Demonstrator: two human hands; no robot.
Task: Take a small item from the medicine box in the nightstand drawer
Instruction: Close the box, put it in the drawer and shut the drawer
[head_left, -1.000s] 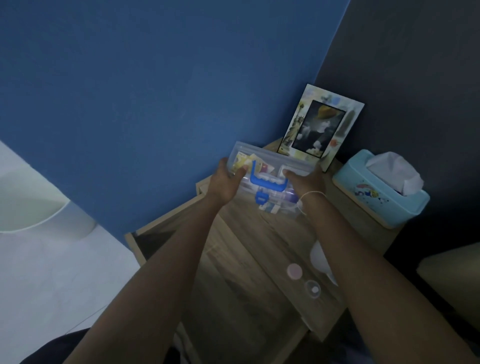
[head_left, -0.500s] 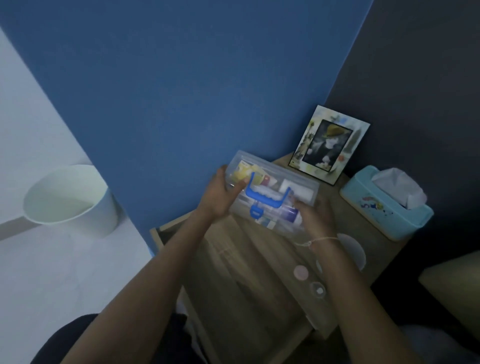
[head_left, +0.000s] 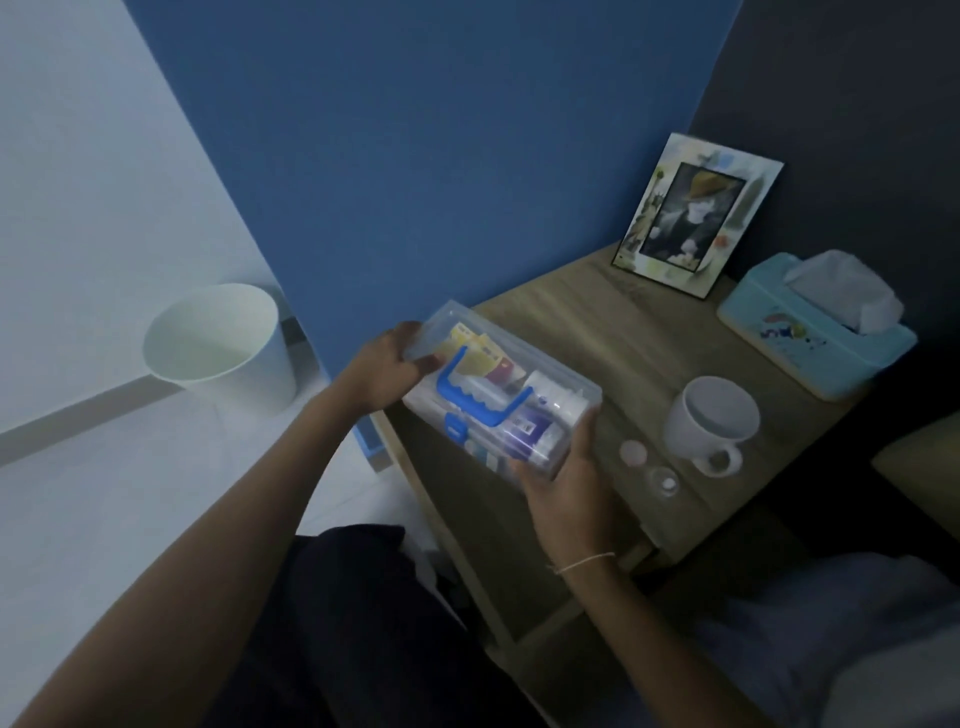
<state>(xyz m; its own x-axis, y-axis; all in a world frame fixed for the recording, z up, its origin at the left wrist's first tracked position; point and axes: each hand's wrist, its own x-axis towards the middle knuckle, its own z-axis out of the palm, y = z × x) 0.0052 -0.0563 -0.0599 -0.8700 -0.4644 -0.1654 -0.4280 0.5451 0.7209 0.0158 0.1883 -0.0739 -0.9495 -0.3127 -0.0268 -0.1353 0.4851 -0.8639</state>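
Observation:
A clear plastic medicine box (head_left: 550, 384) with a blue handle (head_left: 480, 397) and blue latch is held in the air over the left edge of the wooden nightstand (head_left: 587, 322). Packets, tubes and small bottles show through its shut lid. My left hand (head_left: 382, 371) grips the box's far left end. My right hand (head_left: 563, 478) holds its near right end from below. The open drawer (head_left: 467, 561) lies under the box, its inside dark and mostly hidden by my arms.
On the nightstand top stand a white mug (head_left: 711, 415), a pink round lid (head_left: 632, 453), a small clear cup (head_left: 663, 480), a light-blue tissue box (head_left: 815, 338) and a picture frame (head_left: 696, 215). A white waste bin (head_left: 223, 345) stands on the floor to the left.
Both hands have carried the box toward me and to the left, away from the picture frame. My view has swung left and back, so the mug and the waste bin now show.

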